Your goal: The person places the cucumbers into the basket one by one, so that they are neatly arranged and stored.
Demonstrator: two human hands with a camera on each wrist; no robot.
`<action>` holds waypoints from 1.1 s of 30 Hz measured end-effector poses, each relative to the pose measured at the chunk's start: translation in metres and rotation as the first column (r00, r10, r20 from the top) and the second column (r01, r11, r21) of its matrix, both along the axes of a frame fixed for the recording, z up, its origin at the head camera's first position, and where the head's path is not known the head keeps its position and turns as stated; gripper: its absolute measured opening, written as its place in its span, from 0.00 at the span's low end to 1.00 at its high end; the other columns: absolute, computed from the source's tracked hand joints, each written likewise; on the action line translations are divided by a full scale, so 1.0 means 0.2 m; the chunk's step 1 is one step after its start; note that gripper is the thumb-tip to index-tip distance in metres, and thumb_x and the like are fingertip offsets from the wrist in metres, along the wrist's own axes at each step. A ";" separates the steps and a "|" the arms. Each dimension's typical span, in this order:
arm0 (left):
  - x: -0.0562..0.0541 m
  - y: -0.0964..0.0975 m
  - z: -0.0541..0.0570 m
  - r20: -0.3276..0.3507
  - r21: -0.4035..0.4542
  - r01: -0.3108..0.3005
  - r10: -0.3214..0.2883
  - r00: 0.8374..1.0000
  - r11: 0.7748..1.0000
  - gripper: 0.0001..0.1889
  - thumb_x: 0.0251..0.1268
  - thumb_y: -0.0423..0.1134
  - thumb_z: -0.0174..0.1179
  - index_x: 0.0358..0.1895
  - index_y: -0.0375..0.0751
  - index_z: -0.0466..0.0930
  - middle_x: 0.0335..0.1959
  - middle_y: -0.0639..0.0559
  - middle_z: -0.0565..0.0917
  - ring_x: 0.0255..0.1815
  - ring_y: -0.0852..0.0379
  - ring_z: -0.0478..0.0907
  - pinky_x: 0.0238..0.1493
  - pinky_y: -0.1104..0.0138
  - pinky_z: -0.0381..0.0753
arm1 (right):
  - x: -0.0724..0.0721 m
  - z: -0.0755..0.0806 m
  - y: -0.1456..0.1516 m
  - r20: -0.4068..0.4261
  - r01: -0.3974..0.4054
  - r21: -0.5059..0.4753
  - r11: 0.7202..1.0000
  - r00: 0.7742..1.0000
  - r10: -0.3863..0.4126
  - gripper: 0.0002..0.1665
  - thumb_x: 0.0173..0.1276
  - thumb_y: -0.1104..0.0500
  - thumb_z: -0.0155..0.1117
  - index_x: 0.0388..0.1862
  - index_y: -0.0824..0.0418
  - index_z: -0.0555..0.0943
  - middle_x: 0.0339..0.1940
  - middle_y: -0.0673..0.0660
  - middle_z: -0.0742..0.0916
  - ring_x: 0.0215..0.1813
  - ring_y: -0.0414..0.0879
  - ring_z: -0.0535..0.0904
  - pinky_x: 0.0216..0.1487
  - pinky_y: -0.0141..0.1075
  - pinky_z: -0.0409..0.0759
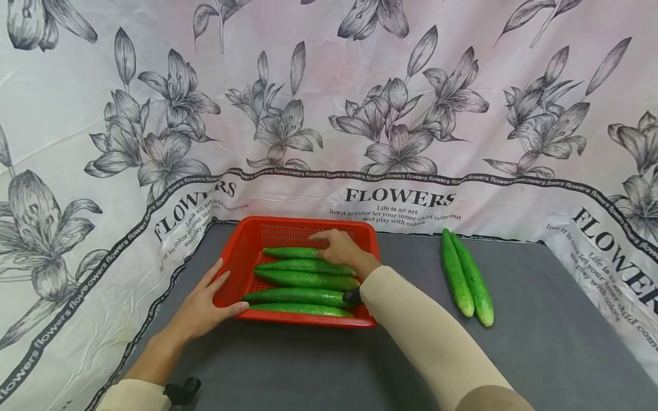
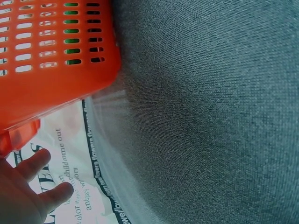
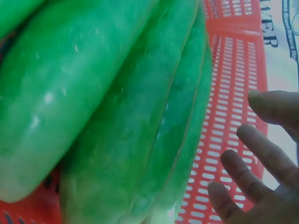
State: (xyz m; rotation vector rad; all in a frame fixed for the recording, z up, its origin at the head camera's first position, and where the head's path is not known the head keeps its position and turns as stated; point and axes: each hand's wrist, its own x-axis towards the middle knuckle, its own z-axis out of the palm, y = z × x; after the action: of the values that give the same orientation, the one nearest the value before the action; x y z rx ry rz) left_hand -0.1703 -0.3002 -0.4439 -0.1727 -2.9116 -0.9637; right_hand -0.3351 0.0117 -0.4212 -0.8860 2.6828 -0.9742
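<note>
A red perforated plastic basket (image 1: 308, 321) stands on the grey table, with several long green cucumbers (image 1: 308, 279) lying side by side in it. My left hand (image 1: 203, 305) is at the basket's front left corner, thumb at the front rim and fingers spread along the left side. In the left wrist view, two fingertips (image 2: 57, 196) stand out beside the basket's slotted wall (image 2: 70, 51). Over the far cucumbers is my right hand (image 1: 341, 251), reaching in across the right rim. The right wrist view shows its fingers (image 3: 247, 172) apart, holding nothing, beside the cucumbers (image 3: 126, 112).
Two more cucumbers (image 1: 465, 279) lie together on the grey table (image 1: 534, 319), right of the basket. Behind and at both sides hangs a white cloth (image 1: 319, 74) printed with lilies and lettering. The basket's far rim is close to the cloth's lower edge.
</note>
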 end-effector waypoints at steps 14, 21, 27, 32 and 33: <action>0.00 0.01 0.02 0.003 -0.011 -0.002 0.002 1.000 1.000 0.51 0.53 0.65 0.64 0.72 0.33 0.60 0.77 0.46 0.48 0.65 0.36 0.59 0.55 0.40 0.68 | 0.10 0.22 0.05 0.027 -0.042 -0.063 0.997 0.999 0.044 0.26 0.65 0.56 0.68 0.63 0.52 0.78 0.55 0.53 0.82 0.58 0.52 0.76 0.55 0.44 0.74; 0.00 0.02 0.02 -0.006 -0.012 0.005 -0.005 1.000 1.000 0.51 0.53 0.65 0.65 0.72 0.33 0.61 0.77 0.45 0.48 0.65 0.35 0.59 0.56 0.39 0.67 | 0.19 0.36 0.11 -0.027 -0.070 -0.122 0.990 0.997 0.067 0.28 0.67 0.54 0.67 0.66 0.54 0.75 0.59 0.54 0.81 0.57 0.53 0.76 0.54 0.45 0.74; 0.00 0.02 0.01 -0.018 -0.017 0.013 -0.013 1.000 1.000 0.50 0.54 0.64 0.65 0.72 0.32 0.61 0.77 0.45 0.48 0.67 0.35 0.57 0.57 0.38 0.64 | 0.28 0.47 0.18 -0.066 -0.066 -0.153 0.986 0.996 0.056 0.29 0.66 0.55 0.67 0.66 0.55 0.75 0.59 0.55 0.80 0.56 0.52 0.76 0.53 0.46 0.75; 0.01 0.01 0.01 -0.016 -0.022 0.013 -0.013 1.000 1.000 0.50 0.54 0.64 0.64 0.72 0.32 0.61 0.77 0.45 0.48 0.67 0.34 0.56 0.58 0.37 0.63 | 0.35 0.54 0.25 -0.138 -0.081 -0.170 0.982 0.989 0.058 0.30 0.66 0.55 0.67 0.66 0.57 0.75 0.60 0.57 0.80 0.56 0.52 0.77 0.54 0.49 0.74; 0.01 0.01 0.01 -0.018 -0.023 0.014 -0.015 1.000 1.000 0.49 0.54 0.64 0.64 0.72 0.32 0.61 0.77 0.45 0.48 0.67 0.34 0.56 0.58 0.37 0.62 | 0.36 0.56 0.26 -0.143 -0.082 -0.176 0.981 0.988 0.057 0.30 0.66 0.55 0.67 0.66 0.57 0.75 0.60 0.58 0.80 0.56 0.53 0.77 0.54 0.51 0.74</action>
State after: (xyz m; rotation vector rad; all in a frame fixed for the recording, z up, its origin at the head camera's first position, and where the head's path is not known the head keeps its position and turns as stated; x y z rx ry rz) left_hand -0.1682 -0.2982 -0.4411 -0.2028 -2.9102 -0.9257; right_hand -0.2635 0.0641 -0.3102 -1.1134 2.6855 -1.1986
